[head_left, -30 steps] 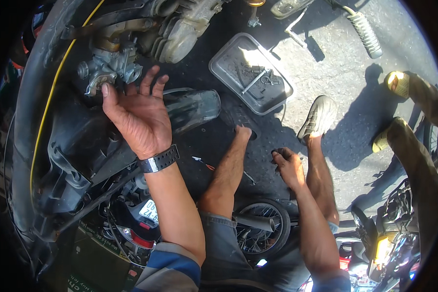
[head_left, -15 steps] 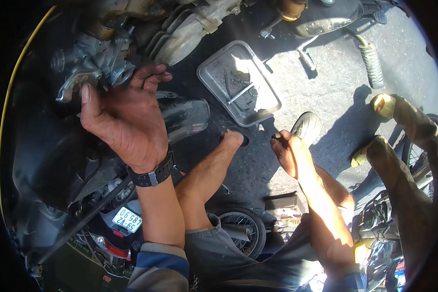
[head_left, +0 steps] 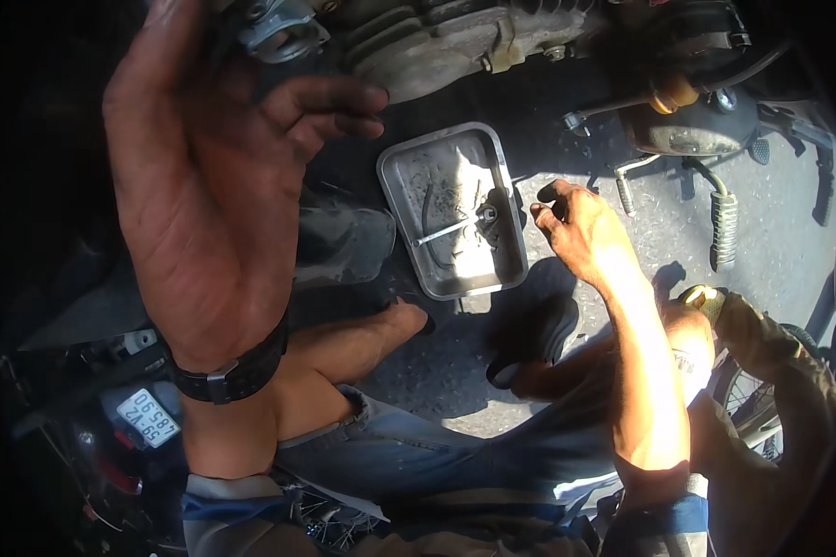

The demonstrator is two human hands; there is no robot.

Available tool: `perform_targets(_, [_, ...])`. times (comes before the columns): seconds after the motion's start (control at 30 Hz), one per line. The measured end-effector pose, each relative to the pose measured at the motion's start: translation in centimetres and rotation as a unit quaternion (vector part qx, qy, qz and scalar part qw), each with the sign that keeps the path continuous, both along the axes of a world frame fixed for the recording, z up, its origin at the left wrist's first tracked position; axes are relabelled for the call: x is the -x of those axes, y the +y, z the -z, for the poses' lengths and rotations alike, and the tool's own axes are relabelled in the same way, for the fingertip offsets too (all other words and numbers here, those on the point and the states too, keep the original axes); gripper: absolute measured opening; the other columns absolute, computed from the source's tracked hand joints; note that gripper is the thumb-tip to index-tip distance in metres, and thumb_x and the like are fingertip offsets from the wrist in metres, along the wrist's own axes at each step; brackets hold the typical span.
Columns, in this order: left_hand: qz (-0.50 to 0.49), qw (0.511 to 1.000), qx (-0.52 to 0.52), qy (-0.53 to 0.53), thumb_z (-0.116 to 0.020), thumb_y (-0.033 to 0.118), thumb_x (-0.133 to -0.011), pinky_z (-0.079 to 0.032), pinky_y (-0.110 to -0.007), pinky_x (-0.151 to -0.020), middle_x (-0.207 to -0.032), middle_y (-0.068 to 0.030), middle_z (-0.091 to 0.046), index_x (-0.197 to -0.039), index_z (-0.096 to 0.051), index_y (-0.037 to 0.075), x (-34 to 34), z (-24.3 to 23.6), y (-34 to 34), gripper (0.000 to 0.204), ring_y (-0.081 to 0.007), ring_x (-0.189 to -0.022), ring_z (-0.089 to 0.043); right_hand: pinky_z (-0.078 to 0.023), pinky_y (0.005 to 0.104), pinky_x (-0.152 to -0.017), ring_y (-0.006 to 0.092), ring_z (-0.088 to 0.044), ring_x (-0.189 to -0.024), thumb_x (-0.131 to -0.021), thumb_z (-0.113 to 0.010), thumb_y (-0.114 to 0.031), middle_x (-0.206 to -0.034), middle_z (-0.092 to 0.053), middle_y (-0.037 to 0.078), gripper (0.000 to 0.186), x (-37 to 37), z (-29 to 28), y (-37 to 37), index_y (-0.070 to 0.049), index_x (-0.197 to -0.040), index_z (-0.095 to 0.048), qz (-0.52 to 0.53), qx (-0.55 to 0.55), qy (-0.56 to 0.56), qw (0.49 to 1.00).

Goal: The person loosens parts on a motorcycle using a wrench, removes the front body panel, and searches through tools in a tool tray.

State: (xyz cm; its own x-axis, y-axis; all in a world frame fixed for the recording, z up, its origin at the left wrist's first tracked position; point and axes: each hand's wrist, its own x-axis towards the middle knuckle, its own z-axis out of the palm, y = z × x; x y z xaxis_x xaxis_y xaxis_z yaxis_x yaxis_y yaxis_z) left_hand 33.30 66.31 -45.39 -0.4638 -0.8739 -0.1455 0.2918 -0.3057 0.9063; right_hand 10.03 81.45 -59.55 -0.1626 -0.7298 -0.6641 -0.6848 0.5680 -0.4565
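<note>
My left hand (head_left: 209, 195), with a dark-strapped watch at its wrist, is raised palm up at the upper left, its thumb stretched out and its visible fingers loosely bent apart. Just beyond it is a silver metal engine part (head_left: 285, 35), resembling a carburetor; the other fingers are lost in shadow. My right hand (head_left: 587, 232) hovers at the right side of a grey metal tray (head_left: 518, 200), with thumb and forefinger curled together. Anything between those darkened fingertips is too small to make out. A long-handled metal tool (head_left: 446, 230) and small dark pieces lie in the tray.
A finned motorcycle engine (head_left: 427, 46) spans the far side. At the far right are a kick lever (head_left: 624, 190) and a coil spring (head_left: 724, 232). Another person's leg (head_left: 799, 371) is close on the right. A motorcycle with a licence plate (head_left: 149, 418) stands at the lower left.
The view has shifted. My right hand has moved away from my body, up to the tray's right side. My left hand looks larger and sits farther from the silver part.
</note>
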Motion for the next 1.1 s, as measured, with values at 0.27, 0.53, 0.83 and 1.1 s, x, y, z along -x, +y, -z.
perform_targets(0.27, [-0.160, 0.944, 0.098, -0.271, -0.047, 0.047, -0.102, -0.048, -0.043, -0.091, -0.126, -0.0183, -0.063, -0.134, -0.054, 0.005, -17.2, -1.7, 13.4, 0.053, -0.0344, -0.108, -0.063, -0.052, 0.0419, -0.091, 0.0388, -0.067, -0.105, -0.093, -0.067, -0.026, -0.107, -0.070, 0.024, 0.040, -15.5, 4.9, 0.9, 0.005, -0.118, -0.063, -0.107, 0.033, 0.047, 0.993])
perform_targets(0.53, [-0.229, 0.832, 0.159, -0.480, -0.053, 0.043, -0.101, -0.047, -0.039, -0.097, -0.130, -0.0186, -0.062, -0.139, -0.052, 0.002, -33.1, -10.6, 21.2, 0.055, -0.0296, -0.114, -0.062, -0.047, 0.0460, -0.102, 0.0416, -0.056, -0.124, -0.088, -0.068, -0.031, -0.129, -0.061, 0.026, 0.056, -20.9, 16.6, -0.4, -0.002, -0.135, -0.055, -0.165, 0.259, 0.059, 0.950])
perform_targets(0.83, [-0.242, 0.653, 0.199, -0.689, -0.060, 0.038, -0.100, -0.046, -0.035, -0.103, -0.134, -0.0190, -0.062, -0.145, -0.049, -0.002, -34.7, -17.4, 10.9, 0.060, -0.0241, -0.121, -0.061, -0.049, 0.0496, -0.102, 0.0436, -0.053, -0.123, -0.090, -0.062, -0.024, -0.146, -0.047, 0.018, 0.060, -33.8, 13.5, -16.7, -0.003, -0.144, -0.045, -0.221, 0.284, 0.112, 0.926])
perform_targets(1.1, [-0.239, 0.781, 0.250, -0.520, -0.064, 0.039, -0.098, -0.044, -0.033, -0.100, -0.121, -0.0115, -0.064, -0.134, -0.054, 0.000, -30.4, -16.9, 7.8, 0.054, -0.0210, -0.108, -0.062, -0.049, 0.0498, -0.100, 0.0406, -0.054, -0.124, -0.094, -0.055, -0.025, -0.149, -0.044, 0.016, 0.059, -31.0, 11.9, -23.2, -0.002, -0.147, -0.043, -0.310, 0.282, 0.199, 0.886])
